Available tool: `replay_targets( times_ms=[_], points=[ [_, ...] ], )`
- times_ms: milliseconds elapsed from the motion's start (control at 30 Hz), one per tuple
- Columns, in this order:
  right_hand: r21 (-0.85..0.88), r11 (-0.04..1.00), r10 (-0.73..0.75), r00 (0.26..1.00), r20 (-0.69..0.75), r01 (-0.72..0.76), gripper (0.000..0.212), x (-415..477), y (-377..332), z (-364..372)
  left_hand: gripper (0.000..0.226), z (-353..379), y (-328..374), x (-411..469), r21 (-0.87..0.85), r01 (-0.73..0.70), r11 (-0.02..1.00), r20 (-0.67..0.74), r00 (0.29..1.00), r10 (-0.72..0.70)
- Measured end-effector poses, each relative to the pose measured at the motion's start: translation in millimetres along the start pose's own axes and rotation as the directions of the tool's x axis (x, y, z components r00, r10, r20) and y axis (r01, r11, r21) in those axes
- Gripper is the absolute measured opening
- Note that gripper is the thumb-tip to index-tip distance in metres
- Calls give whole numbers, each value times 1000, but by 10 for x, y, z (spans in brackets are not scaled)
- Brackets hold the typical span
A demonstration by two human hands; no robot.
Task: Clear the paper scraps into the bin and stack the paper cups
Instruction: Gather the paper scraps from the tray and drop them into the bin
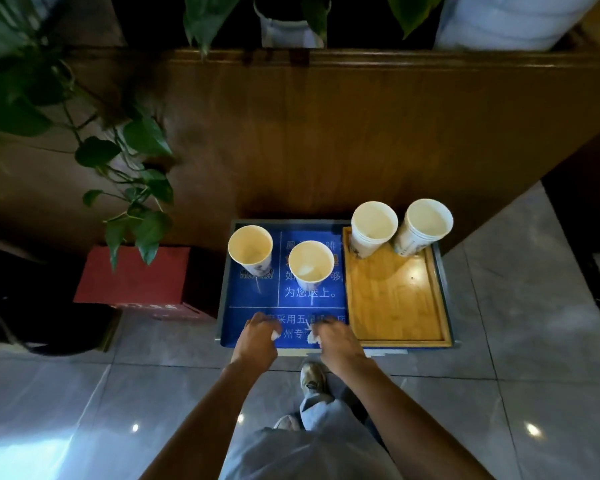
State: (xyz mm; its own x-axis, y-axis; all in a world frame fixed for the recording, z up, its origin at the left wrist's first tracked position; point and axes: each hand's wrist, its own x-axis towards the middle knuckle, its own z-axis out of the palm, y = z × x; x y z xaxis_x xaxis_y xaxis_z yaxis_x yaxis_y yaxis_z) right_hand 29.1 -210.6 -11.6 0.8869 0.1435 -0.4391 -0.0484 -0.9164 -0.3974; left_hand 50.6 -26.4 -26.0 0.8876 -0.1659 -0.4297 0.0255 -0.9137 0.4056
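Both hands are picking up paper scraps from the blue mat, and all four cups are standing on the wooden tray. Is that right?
Not quite. The head view shows only two cups on the wooden tray; the other two stand on the blue mat. The left hand and right hand do each hold a scrap there.
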Motion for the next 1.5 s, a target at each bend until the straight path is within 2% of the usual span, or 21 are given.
replay_targets(
  times_ms=[167,367,533,633,700,833,967,1033,1100,1167,1233,1500],
  points=[
    [67,994,96,992,-85,-90,31,-283,24,66,23,-32,-19,-81,-91,-112,989,63,991,118],
    [228,950,248,960,-133,-214,32,-783,71,233,26,-6,113,-253,-123,-234,964,136,959,250],
    [304,896,377,917,-132,-324,28,-1266,233,406,35,158,358,-411,-82,-344,935,207,912,353],
    [329,856,458,880,-123,-400,20,-1561,369,474,32,270,561,-504,-60,-413,909,269,870,413],
    [347,826,504,858,-99,-445,25,-1756,477,523,28,388,710,-556,-38,-468,883,307,835,456],
    [336,772,589,806,-57,-540,25,-2046,757,673,26,642,1035,-684,-3,-495,869,358,811,463],
    [371,731,628,777,-36,-573,31,-2236,848,704,22,726,1170,-782,-7,-485,874,385,806,450],
    [391,679,671,742,15,-622,37,-2519,1651,1090,22,1574,1638,-823,-1,-490,872,421,791,444],
    [390,683,662,749,24,-617,40,-2532,1629,1107,21,1498,1701,-878,12,-461,887,415,810,415],
    [408,686,646,762,39,-603,38,-2558,1668,1125,22,1632,1750,-888,0,-471,882,433,795,425],
    [416,680,644,763,56,-604,35,-2558,1951,1263,27,1947,1893,-867,-13,-480,877,463,775,431],
    [514,639,629,773,78,-572,30,-2307,3035,2233,26,3429,2087,-667,63,-348,935,542,799,261]
  ],
)
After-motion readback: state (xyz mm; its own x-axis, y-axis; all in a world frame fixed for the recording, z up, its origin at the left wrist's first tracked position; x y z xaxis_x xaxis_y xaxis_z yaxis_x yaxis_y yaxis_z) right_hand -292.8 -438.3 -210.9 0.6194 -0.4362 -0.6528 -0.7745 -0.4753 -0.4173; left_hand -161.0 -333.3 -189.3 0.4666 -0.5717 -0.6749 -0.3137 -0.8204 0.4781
